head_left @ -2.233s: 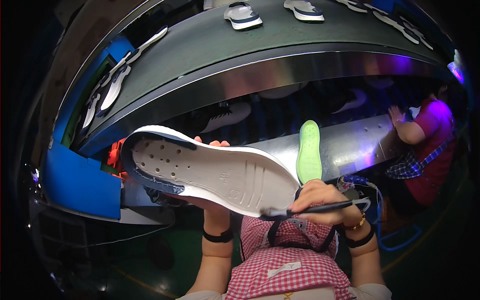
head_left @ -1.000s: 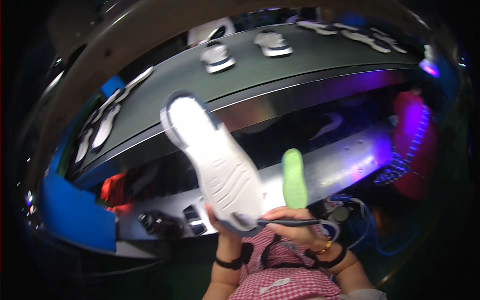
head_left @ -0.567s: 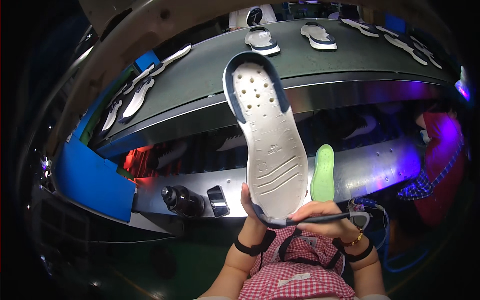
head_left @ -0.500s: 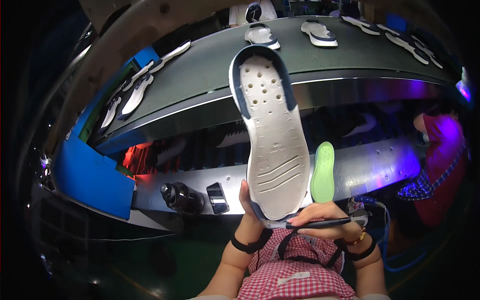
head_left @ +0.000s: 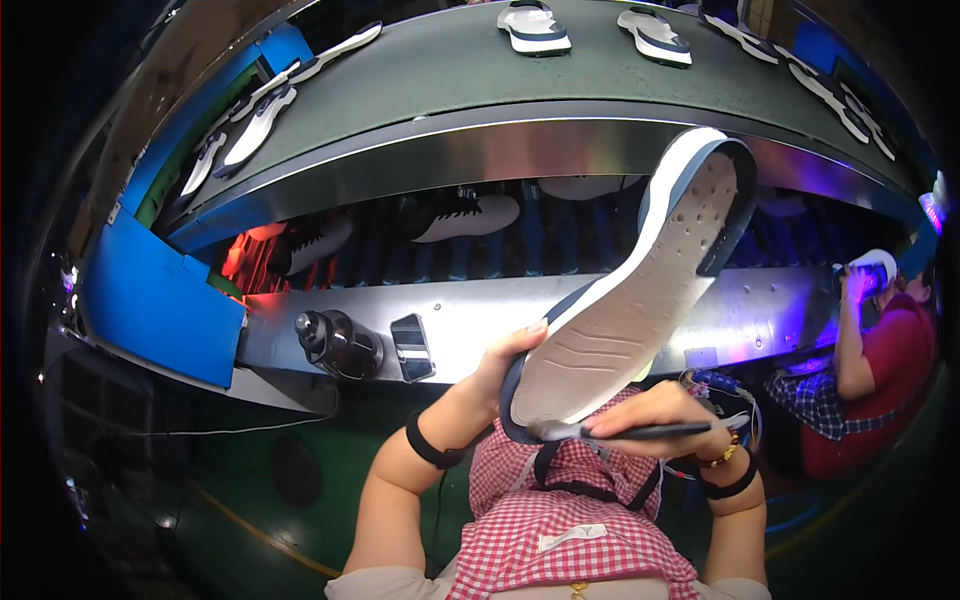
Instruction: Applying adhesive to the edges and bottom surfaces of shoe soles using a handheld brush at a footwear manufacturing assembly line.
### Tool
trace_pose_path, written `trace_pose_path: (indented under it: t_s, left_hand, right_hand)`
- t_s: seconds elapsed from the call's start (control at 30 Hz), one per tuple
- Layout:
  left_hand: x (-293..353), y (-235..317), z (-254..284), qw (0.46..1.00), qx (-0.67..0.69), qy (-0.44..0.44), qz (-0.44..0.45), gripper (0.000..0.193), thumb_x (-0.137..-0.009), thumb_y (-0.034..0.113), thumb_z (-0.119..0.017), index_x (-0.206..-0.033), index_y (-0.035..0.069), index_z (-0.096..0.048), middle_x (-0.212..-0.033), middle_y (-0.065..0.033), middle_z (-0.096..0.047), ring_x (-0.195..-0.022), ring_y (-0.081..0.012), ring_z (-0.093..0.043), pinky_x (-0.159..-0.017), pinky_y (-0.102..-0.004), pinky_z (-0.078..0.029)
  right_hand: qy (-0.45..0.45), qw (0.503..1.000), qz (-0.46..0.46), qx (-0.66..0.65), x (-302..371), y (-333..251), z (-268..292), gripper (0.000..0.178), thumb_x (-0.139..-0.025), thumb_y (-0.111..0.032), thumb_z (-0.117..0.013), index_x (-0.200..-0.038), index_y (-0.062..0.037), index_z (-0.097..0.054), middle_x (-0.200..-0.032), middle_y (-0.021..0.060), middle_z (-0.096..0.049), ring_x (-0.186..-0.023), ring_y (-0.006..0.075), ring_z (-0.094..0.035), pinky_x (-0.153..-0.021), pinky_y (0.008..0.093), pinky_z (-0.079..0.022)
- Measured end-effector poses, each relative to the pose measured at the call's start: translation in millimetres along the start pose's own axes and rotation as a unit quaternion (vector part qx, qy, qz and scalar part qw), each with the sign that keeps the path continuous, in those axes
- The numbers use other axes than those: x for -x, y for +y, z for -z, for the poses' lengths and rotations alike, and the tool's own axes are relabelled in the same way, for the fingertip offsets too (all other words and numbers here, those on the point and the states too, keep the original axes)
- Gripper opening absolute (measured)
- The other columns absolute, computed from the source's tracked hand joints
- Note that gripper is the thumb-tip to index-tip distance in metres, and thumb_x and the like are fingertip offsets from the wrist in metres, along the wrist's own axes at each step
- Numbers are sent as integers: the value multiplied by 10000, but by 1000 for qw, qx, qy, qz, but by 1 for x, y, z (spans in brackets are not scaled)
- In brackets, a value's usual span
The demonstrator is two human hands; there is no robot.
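Observation:
My left hand (head_left: 505, 362) is closed on the side of a white and navy shoe sole (head_left: 625, 325). The sole tilts up to the right, its pale inner face with grooves and small holes toward me. Pinched in my right hand (head_left: 660, 412) is a thin brush (head_left: 645, 431) with a dark handle. The brush's tip meets the rim at the sole's lower end. Behind the sole, only a sliver of a green insole (head_left: 643, 370) shows.
On the green conveyor belt (head_left: 420, 75) lie several soles. Below it, shoes (head_left: 470, 217) sit on a lower roller line. A dark bottle (head_left: 340, 343) and a phone (head_left: 411, 347) stand on the metal ledge (head_left: 480, 310). At right, a person in red (head_left: 875, 350) holds a shoe.
The sole has swung from nearly upright to leaning right, and now covers most of the green insole. The brush tip stays at its lower rim. The person at right has raised a shoe into view.

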State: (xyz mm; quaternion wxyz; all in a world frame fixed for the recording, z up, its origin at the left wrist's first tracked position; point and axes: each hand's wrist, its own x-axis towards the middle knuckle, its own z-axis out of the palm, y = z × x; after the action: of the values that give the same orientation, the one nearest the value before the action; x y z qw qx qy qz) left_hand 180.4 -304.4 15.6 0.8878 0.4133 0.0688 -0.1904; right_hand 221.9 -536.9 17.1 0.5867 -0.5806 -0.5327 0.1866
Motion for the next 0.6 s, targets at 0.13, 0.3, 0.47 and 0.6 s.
trace_pose_path:
  t_s: [0.13,0.3,0.47,0.6]
  left_hand:
    - [-3,2,-2,995,31,33,86,530,-833,322,-555,-1204,-46,-465,-1089,-187,-580,-940,-238,-604,-829,-342,-483]
    - [-15,4,-20,989,25,89,119,534,-852,345,-540,-1208,-44,-459,-1083,-178,-581,-925,-237,-609,-823,-328,-489]
    - [-8,16,-10,981,-49,30,186,518,-843,333,-555,-1190,-44,-474,-1108,-190,-569,-968,-231,-587,-842,-327,-470]
    - [-38,26,-26,976,-99,18,192,608,-862,429,-506,-1244,-36,-422,-1137,-196,-534,-956,-220,-581,-796,-308,-485]
  right_hand:
    - [-63,998,9,-18,2,-13,4,225,-702,-6,-695,-923,-9,-654,-942,153,-661,-813,262,-665,-717,305,-541]
    - [-43,997,62,29,-7,-4,25,241,-715,-26,-685,-954,-27,-656,-949,145,-662,-854,252,-658,-765,309,-528]
    - [-119,992,-23,-33,-3,2,30,242,-736,-30,-671,-975,-66,-658,-976,103,-661,-909,243,-641,-804,318,-505]
    - [-130,991,12,18,-13,16,66,224,-759,-48,-647,-980,-88,-651,-1002,73,-657,-925,230,-634,-807,311,-502]
